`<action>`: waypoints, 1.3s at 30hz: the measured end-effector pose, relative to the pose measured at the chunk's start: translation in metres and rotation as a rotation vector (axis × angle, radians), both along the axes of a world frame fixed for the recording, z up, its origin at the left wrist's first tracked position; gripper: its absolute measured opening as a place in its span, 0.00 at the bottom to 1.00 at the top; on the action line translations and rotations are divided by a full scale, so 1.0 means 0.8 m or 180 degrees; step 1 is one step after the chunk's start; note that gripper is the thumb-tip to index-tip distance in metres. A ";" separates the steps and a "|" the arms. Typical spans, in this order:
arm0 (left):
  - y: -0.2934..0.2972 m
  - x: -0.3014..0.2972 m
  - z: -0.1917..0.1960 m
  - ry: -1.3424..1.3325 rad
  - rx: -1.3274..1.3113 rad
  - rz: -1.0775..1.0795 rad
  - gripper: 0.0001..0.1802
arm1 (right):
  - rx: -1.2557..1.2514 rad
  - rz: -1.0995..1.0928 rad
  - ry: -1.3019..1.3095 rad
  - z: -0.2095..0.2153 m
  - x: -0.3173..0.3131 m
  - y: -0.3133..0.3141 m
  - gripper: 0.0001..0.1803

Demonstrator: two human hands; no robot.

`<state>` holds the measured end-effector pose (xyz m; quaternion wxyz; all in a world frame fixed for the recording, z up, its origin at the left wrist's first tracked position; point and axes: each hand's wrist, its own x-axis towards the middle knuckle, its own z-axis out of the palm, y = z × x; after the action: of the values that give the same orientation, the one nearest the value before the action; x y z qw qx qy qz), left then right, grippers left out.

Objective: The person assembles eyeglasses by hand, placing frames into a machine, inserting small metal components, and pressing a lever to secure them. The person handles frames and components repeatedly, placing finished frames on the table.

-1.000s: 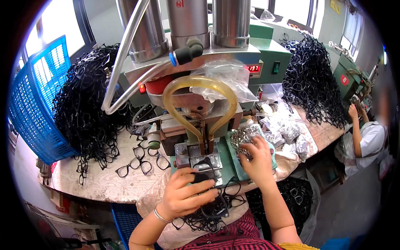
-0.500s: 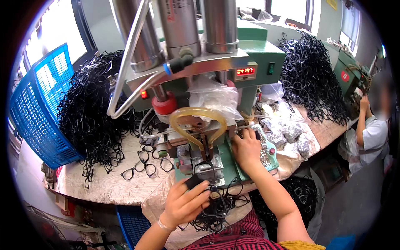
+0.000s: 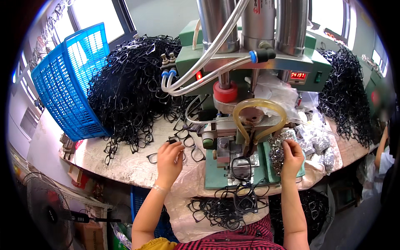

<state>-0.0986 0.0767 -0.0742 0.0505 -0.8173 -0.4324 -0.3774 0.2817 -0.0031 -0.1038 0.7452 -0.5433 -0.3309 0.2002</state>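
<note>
My left hand is over the table left of the press, its fingers closed around a black eyeglass frame that the hand partly covers. Over a heap of tiny metal parts at the press's right side, my right hand pinches thumb and fingers together. Whatever is between those fingertips is too small to make out. Another black eyeglass frame stands at the metal fixture of the green bench press, under a curved yellowish tube. Several loose frames lie in a tangle on the cloth at my lap.
A large pile of black frames rises at the left, against a tilted blue basket. Another pile and bags of small parts are on the right. A fan stands lower left. A co-worker's arm shows far right.
The view has swung left. My left hand has moved from the press front to the frames on the table. My right hand has come nearer and now pinches above the metal parts.
</note>
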 end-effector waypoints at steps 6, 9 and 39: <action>0.052 0.034 -0.071 0.0844 -0.0855 0.0208 0.18 | -0.0440 -0.0201 -0.0624 0.011 0.003 -0.038 0.04; 0.054 0.020 -0.070 0.0071 -0.0610 0.0051 0.16 | -0.0465 -0.0599 -0.1001 0.001 0.027 -0.088 0.03; -0.142 0.137 0.102 -0.4772 -0.6233 -0.3730 0.14 | -0.0186 0.1495 -0.0873 0.128 -0.104 -0.053 0.26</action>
<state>0.0106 -0.0365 0.0078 -0.9545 -0.1811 -0.0371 -0.2341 0.1985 -0.0457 -0.0018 0.6106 -0.4949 -0.5398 0.3016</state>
